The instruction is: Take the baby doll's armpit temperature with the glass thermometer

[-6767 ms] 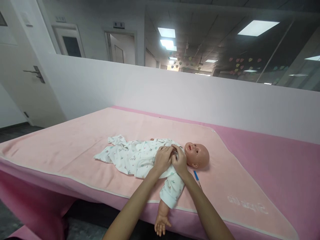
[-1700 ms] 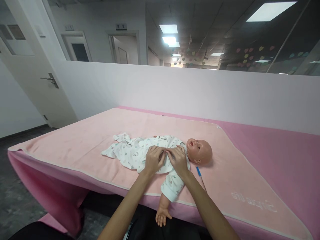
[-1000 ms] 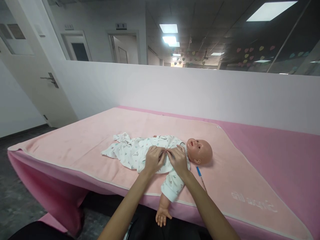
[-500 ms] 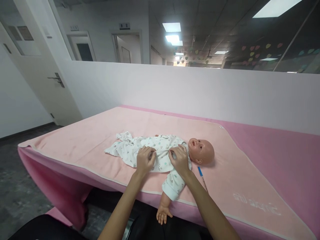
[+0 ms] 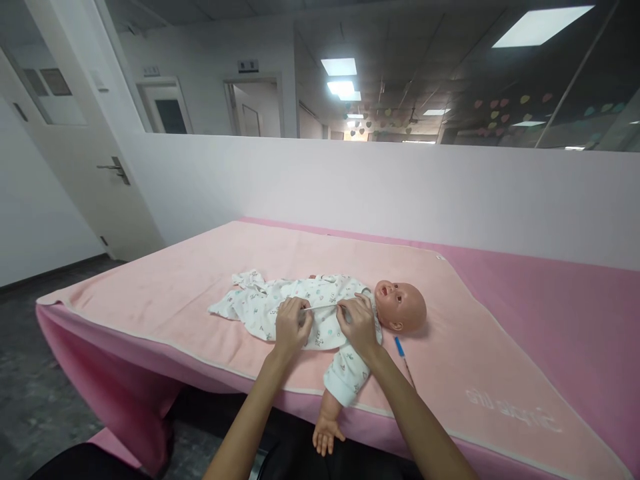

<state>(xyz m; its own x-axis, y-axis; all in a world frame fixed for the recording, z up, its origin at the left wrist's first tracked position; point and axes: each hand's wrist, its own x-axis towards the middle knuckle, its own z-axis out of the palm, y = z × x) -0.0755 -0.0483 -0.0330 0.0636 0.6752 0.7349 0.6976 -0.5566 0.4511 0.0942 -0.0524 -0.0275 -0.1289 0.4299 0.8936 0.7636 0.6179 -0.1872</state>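
A baby doll (image 5: pixel 401 307) in a white patterned gown (image 5: pixel 265 300) lies on its back, head to the right. Over its chest my left hand (image 5: pixel 293 327) and my right hand (image 5: pixel 359 325) both pinch a thin white tie string (image 5: pixel 321 307). It stretches taut between my fingertips, just above the cloth. Whether it is fastened to the gown I cannot tell. One doll arm (image 5: pixel 329 415) hangs toward me past the table edge, its fingers spread. Beside the doll's head lies a slim stick with a blue end (image 5: pixel 399 346), partly hidden by my right forearm.
A peach blanket (image 5: pixel 170 280) with a pale rim covers the table over a pink cloth (image 5: pixel 560 293). The near edge is close to my lap. Behind stands a white half wall (image 5: pixel 400 193) with glass above. A door (image 5: pixel 75 153) is at the left.
My left hand has shifted slightly to the right, and more of the white string shows between my hands. The view has tilted up a little. The doll lies as before.
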